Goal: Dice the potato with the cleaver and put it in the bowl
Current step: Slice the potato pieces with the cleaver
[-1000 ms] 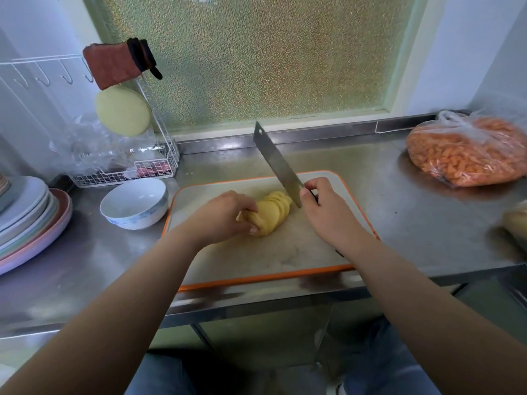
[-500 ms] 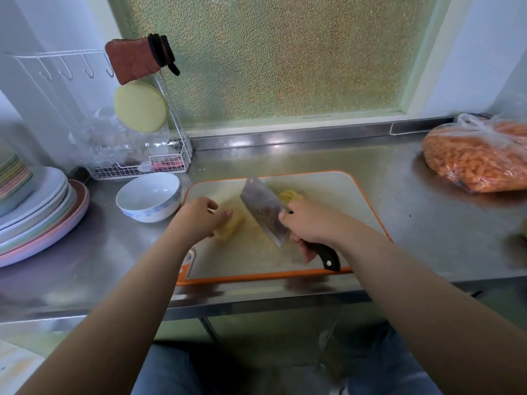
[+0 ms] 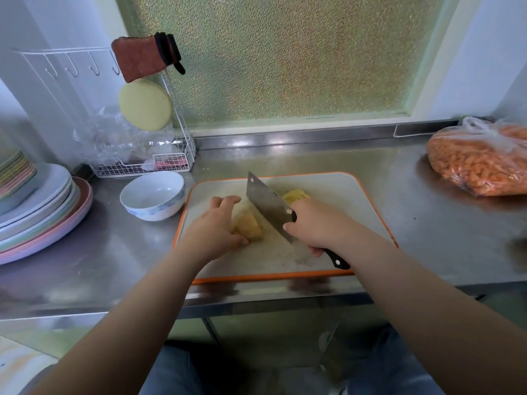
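On the white cutting board with the orange rim (image 3: 336,192) lies a stack of yellow potato slices (image 3: 248,227), and my left hand (image 3: 214,227) presses on its left side with fingers spread. My right hand (image 3: 316,225) grips the black handle of the cleaver (image 3: 268,205), whose blade stands tilted just right of that stack. A second heap of potato slices (image 3: 295,195) lies behind the blade, partly hidden by it. The white bowl with blue pattern (image 3: 152,195) stands empty on the counter left of the board.
Stacked plates (image 3: 40,206) sit at the far left of the steel counter (image 3: 427,232). A white wire rack (image 3: 148,163) with plastic, a yellow pad and a red cloth stands behind the bowl. A bag of orange pieces (image 3: 482,161) lies at the back right.
The potato slices were split into two heaps. My left hand drew one heap to the left, and my right hand swung the cleaver down from pointing away to beside that heap.
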Demonstrator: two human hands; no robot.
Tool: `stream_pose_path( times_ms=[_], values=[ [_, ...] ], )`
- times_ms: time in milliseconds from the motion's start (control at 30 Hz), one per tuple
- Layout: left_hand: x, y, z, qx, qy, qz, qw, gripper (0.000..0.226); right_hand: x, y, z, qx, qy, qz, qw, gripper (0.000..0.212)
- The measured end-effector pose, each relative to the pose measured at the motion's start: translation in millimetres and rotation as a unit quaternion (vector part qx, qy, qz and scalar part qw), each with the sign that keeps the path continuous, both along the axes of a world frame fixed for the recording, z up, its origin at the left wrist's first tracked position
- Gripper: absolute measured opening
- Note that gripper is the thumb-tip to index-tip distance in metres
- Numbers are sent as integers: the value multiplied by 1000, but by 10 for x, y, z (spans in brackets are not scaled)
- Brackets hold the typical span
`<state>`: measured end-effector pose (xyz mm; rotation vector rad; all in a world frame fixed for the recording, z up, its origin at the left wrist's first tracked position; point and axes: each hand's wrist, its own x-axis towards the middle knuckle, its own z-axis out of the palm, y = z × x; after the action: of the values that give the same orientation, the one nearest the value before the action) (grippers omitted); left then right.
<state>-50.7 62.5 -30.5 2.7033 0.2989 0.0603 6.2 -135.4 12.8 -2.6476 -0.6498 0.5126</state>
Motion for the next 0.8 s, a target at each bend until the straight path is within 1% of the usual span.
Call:
stream_pose_path(
  times_ms=[33,67,167,233,300,400,500,533,633,767,800],
  values=[
    [0,7,-1,12,-8,-4,1000,87,-1,5,-8,-3,2,8,1000,16],
    [6,17,-11,4,-20,-9,1000,83,-3,3,-11,-5,1,17,1000,12],
    [12,30,-57,-51,-59,-38,996,66,32,-41,-16,-17,-34,22,999,8],
    [12,-5,-99,-56,-80,-33,995,59,58,-88,1,-37,-68,11,997,6],
    [16,-96,-148,-46,-101,-15,994,55,59,-99,27,-50,-77,19,996,6],
    [28,-230,-207,-18,-125,0,992,53,43,-60,70,-57,-79,46,994,8],
    [31,-217,-214,-12,-132,-1,991,49,56,-31,99,-54,-61,60,995,13],
    [22,-190,-208,-11,-131,-7,991,46,60,-27,105,-53,-51,62,995,14],
    [-1,-119,-204,-10,-129,-38,991,39,84,-19,111,-50,-39,67,996,8],
    [-6,-86,-206,-16,-128,-55,990,36,121,-14,117,-46,-31,77,996,7],
    [-5,-74,-207,-11,-126,-61,990,37,130,-10,114,-45,-27,75,996,10]
  ],
)
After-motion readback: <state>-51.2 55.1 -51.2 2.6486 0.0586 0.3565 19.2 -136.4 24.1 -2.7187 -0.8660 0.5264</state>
